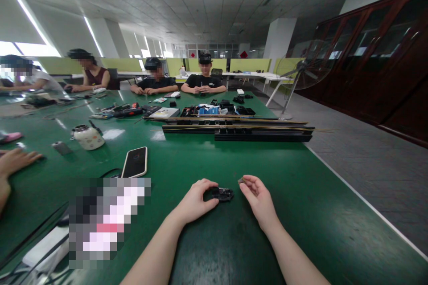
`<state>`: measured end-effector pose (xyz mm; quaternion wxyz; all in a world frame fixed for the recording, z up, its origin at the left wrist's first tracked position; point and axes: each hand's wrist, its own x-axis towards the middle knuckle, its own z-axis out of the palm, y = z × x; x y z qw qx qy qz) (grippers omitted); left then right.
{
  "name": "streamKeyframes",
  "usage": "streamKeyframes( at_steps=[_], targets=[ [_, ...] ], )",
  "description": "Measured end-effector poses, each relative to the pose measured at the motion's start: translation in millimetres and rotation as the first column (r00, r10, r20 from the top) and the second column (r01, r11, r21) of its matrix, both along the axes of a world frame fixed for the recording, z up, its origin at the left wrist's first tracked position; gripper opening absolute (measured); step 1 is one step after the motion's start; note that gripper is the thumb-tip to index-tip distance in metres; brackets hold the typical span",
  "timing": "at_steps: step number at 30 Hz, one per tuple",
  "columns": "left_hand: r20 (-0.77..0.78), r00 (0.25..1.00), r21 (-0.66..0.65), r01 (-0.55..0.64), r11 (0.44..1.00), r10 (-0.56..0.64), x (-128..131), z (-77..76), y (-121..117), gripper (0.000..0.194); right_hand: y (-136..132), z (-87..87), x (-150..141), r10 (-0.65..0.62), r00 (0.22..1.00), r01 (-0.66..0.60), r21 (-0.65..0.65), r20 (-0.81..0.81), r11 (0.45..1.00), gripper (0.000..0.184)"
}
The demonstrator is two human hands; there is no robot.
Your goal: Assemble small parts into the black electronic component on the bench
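Observation:
On the green tabletop (207,249), my left hand (197,201) grips the left end of a small black device-like part (223,194) between thumb and fingers. Uneven, open detail shows along the part's upper side, too small to read. To its right, my right hand (258,198) is closed in a pinch on a small greyish-brown piece (241,181), held a little apart from the black part. The kind of this piece cannot be made out. A phone (135,162) with a pale case lies beyond my left hand.
Black rails with thin rods (264,135) lie across the table ahead. A white jar (88,137) and small grey cylinder (61,147) stand left. Cables and a white power strip (47,246) lie near left. Another person's hand (20,160) rests at the left edge. Several people sit beyond.

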<state>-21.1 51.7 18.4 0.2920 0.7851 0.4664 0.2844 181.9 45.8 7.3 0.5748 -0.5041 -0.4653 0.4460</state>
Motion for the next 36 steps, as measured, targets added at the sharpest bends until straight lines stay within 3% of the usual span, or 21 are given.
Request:
streamKeyframes(
  at_steps=[11, 21, 27, 36],
  targets=[
    [0.002, 1.0, 0.005, 0.008, 1.0, -0.008, -0.7, -1.4, 0.2, 0.034, 1.3, -7.8, -1.4, 0.068, 0.993, -0.069, 0.012, 0.093, 0.998, 0.037],
    [0.011, 1.0, 0.015, 0.022, 1.0, -0.022, -0.7, -2.9, 0.9, 0.035, -8.5, -0.1, -3.9, 0.16, 0.862, -0.24, 0.109, 0.481, 0.965, 0.019],
    [0.017, 0.999, 0.008, 0.041, 0.999, -0.041, -0.8, -4.7, 1.9, 0.034, -10.4, -1.1, -6.8, 0.199, 0.695, -0.328, 0.059, 0.691, 0.943, 0.021],
    [0.02, 1.0, 0.042, -0.006, 0.999, 0.005, 1.2, -5.9, 2.1, 0.037, -12.4, 2.9, -7.8, 0.193, 0.671, -0.27, -0.006, 0.716, 0.963, 0.042]
  ],
)
